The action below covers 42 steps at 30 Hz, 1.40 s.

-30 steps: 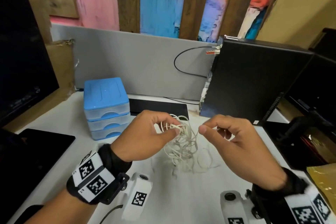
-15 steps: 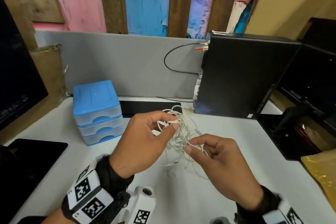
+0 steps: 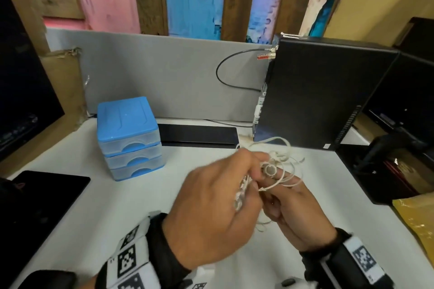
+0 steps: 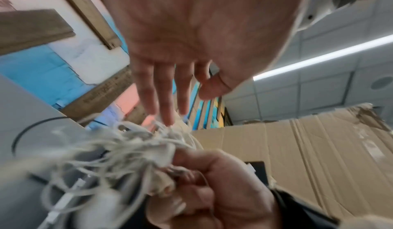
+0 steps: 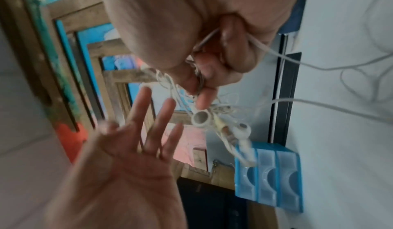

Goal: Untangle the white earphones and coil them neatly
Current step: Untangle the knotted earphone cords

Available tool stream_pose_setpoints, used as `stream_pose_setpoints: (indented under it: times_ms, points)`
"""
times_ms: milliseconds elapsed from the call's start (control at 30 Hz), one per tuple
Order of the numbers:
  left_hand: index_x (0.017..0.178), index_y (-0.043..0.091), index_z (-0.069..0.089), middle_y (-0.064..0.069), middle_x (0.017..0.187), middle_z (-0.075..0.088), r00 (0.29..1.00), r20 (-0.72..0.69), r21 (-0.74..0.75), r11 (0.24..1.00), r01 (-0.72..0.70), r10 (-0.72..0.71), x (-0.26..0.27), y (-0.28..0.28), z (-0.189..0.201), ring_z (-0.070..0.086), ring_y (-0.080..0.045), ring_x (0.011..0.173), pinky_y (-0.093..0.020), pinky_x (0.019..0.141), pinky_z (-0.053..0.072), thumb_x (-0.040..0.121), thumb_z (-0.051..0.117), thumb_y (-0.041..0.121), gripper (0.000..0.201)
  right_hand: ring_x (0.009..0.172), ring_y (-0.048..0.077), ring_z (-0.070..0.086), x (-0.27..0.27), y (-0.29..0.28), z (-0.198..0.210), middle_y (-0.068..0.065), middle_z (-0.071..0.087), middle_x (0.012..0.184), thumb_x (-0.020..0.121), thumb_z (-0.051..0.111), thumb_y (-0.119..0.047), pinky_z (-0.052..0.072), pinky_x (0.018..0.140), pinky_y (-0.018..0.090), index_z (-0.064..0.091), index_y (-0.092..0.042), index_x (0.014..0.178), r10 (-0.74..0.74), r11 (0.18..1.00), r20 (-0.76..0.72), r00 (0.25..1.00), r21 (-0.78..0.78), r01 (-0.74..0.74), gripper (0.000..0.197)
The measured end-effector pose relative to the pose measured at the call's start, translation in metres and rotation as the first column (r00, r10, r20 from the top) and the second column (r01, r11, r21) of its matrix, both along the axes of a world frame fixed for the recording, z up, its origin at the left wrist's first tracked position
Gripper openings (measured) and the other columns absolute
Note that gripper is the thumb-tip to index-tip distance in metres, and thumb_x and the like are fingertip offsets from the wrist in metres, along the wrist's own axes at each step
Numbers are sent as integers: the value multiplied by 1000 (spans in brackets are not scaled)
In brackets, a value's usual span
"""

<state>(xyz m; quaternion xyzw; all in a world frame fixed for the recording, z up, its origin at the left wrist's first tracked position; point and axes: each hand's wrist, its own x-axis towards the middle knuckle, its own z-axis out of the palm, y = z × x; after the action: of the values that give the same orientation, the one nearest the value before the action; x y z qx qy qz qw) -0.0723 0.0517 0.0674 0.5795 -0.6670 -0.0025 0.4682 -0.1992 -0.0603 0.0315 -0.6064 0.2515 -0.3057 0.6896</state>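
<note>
Nearest the camera, the left hand (image 3: 211, 206) lies over the right hand (image 3: 298, 216), both raised above the white table top (image 3: 117, 206). The tangled white wired earphones (image 3: 279, 159) sit between them, off the table. In the wrist views, the right hand (image 5: 191, 22) has its thumb and curled fingers closed round a bunch of the cord. One round earbud (image 5: 202, 117) hangs just below those fingers, and loose loops trail away to the side. The left hand (image 4: 202, 22) is spread, its fingers (image 4: 168, 111) straight and their tips touching the top of the tangle (image 4: 127, 148); it grips nothing. The cord is blurred, so single knots cannot be made out.

Further back on the table stands a small blue plastic three-drawer unit (image 3: 128, 138). Beside it lies a flat black slab (image 3: 197, 135). To the right stands a black computer tower (image 3: 324, 94). A grey partition panel (image 3: 152, 73) closes the back of the table.
</note>
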Motion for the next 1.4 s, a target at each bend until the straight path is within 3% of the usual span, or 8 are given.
stream_pose_setpoints:
  times_ms: [233, 567, 733, 833, 933, 1100, 1267, 1400]
  points:
    - [113, 37, 59, 26, 126, 58, 981, -184, 157, 987, -35, 64, 32, -13, -3, 55, 2, 118, -10, 94, 40, 81, 80, 35, 39, 40, 9, 23, -10, -4, 8, 17, 48, 60, 93, 57, -10, 18, 38, 16, 63, -7, 68, 115, 988, 94, 989, 89, -124, 25]
    - [118, 47, 58, 23, 122, 64, 914, -402, 289, 939, 186, -58, 33, -10, 0, 63, -5, 109, -28, 94, 51, 66, 88, 45, 60, 43, 6, 30, -16, -6, 6, 2, 41, 54, 81, 68, -16, 27, 39, 13, 61, -6, 73, 251, 957, 165, 954, 108, -271, 14]
    - [101, 32, 75, 16, 121, 66, 880, -474, 186, 973, 134, -31, 39, -23, -17, 70, -11, 97, -32, 84, 57, 79, 74, 40, 23, 46, 14, 22, -13, 1, 14, 29, 43, 66, 82, 72, -25, 23, 42, 17, 68, -7, 74, 153, 986, 14, 988, -64, -152, 20]
    - [90, 31, 79, 12, 114, 66, 823, -560, 193, 981, 16, 97, 39, -31, -25, 68, -9, 94, -31, 73, 55, 90, 66, 33, 13, 42, 12, 28, -10, 6, 17, 9, 49, 52, 89, 74, -20, 26, 41, 15, 68, -18, 62, -59, 981, -57, 997, -186, 47, 28]
    - [103, 29, 78, -3, 111, 73, 630, -775, 202, 928, 314, -45, 29, -29, -21, 69, -21, 98, -34, 81, 57, 84, 52, 51, 39, 45, 0, 52, -6, 16, 21, -9, 63, 53, 92, 66, -7, 40, 51, 9, 72, -16, 67, -152, 935, -3, 988, -325, 143, 27]
    - [123, 27, 62, -4, 107, 73, 685, -719, 207, 903, 377, -121, 5, -25, -25, 69, -28, 102, -46, 94, 54, 74, 76, 48, 55, 78, 16, 71, -9, 25, 16, -3, 75, 86, 91, 62, -14, 58, 72, 42, 73, -21, 94, -28, 768, -238, 971, -626, -132, 14]
    - [107, 13, 75, -16, 103, 76, 472, -874, 274, 921, 278, 117, 19, -28, -11, 71, -35, 99, -49, 90, 54, 96, 53, 36, 33, 55, 21, 49, -20, 14, 29, 18, 67, 70, 88, 71, -31, 41, 55, 29, 79, -25, 85, -32, 859, -146, 989, -509, -47, 10]
    - [100, 12, 78, -17, 99, 76, 517, -844, 311, 913, 264, 139, 37, -28, -2, 71, -35, 89, -50, 84, 55, 99, 48, 36, 39, 56, 28, 44, -24, 8, 28, 35, 62, 76, 87, 70, -48, 38, 56, 39, 80, -29, 91, -13, 878, -135, 991, -476, -53, 22]
